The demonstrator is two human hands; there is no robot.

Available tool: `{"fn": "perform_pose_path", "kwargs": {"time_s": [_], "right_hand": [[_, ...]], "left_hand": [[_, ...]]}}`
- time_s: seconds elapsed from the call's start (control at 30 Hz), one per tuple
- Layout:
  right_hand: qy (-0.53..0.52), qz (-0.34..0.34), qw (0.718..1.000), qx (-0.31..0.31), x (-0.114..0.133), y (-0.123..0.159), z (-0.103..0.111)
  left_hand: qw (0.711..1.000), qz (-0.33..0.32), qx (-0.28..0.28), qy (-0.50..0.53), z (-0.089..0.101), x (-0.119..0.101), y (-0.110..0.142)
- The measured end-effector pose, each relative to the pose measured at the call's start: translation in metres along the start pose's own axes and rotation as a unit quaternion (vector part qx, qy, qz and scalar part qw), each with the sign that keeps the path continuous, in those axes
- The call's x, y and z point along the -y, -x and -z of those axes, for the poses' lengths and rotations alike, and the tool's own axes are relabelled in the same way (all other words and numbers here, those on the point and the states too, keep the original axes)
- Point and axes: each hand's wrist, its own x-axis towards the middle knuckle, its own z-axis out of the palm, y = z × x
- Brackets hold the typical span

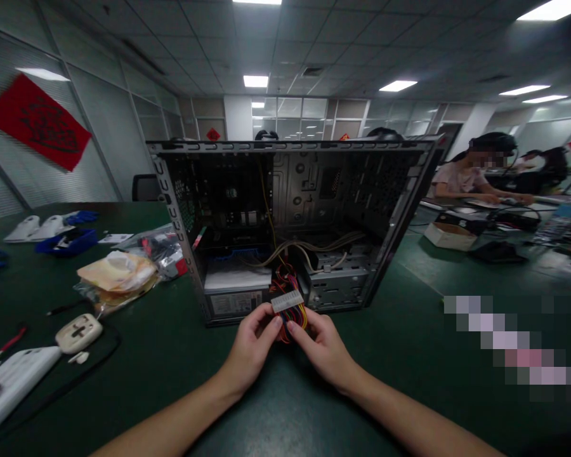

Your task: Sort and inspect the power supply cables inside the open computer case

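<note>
An open computer case (pixel 290 147) lies in front of me with its inside facing me. A bundle of coloured power supply cables (pixel 291 315) with a wide pale connector (pixel 287 301) hangs out at its lower front. My left hand (pixel 254 336) pinches the bundle from the left, thumb and fingers closed. From the other side my right hand (pixel 324 343) grips the same bundle, its thumb near the left thumb. Behind the hands sit the power supply (pixel 235 303) at lower left and a metal drive cage (pixel 340 291) at lower right. Grey cables (pixel 309 246) cross above them.
On the left of the green table (pixel 285 406) are a tissue pack (pixel 117 273), a cream-coloured case (pixel 78 334), a white device (pixel 16 384) and a blue tray (pixel 66 242). To the right stands an open cardboard box (pixel 450 236). A person (pixel 476 171) works farther back.
</note>
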Motion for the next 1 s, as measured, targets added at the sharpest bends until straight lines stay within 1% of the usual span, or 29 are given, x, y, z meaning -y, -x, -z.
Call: {"fn": "perform_pose_path", "kwargs": {"time_s": [0.1,0.23,0.37,0.57,0.67,0.8,0.9,1.0], "right_hand": [[0.023,0.004,1.0,-0.014,0.001,0.003,-0.001],[0.069,0.015,0.997,-0.02,0.004,0.01,-0.002],[0.094,0.054,0.994,-0.013,0.006,0.017,-0.004],[0.084,0.097,0.992,0.01,0.006,0.02,-0.006],[0.082,0.11,0.991,0.006,0.007,0.021,-0.007],[0.068,0.127,0.989,-0.016,0.01,0.02,-0.008],[0.052,0.123,0.991,-0.004,0.014,0.02,-0.007],[0.045,0.093,0.995,-0.011,0.015,0.019,-0.006]], "left_hand": [[1.0,0.008,-0.008,-0.009,0.003,0.0,0.001],[0.999,-0.001,-0.002,-0.037,0.005,0.0,0.008],[0.994,-0.045,0.007,-0.099,0.005,0.003,0.017],[0.977,-0.1,-0.007,-0.185,0.008,0.004,0.022],[0.972,-0.117,-0.006,-0.202,0.008,0.001,0.021],[0.972,-0.146,-0.001,-0.186,0.006,-0.003,0.02],[0.971,-0.158,0.0,-0.181,0.004,-0.006,0.021],[0.972,-0.133,-0.011,-0.193,0.003,-0.011,0.023]]}}
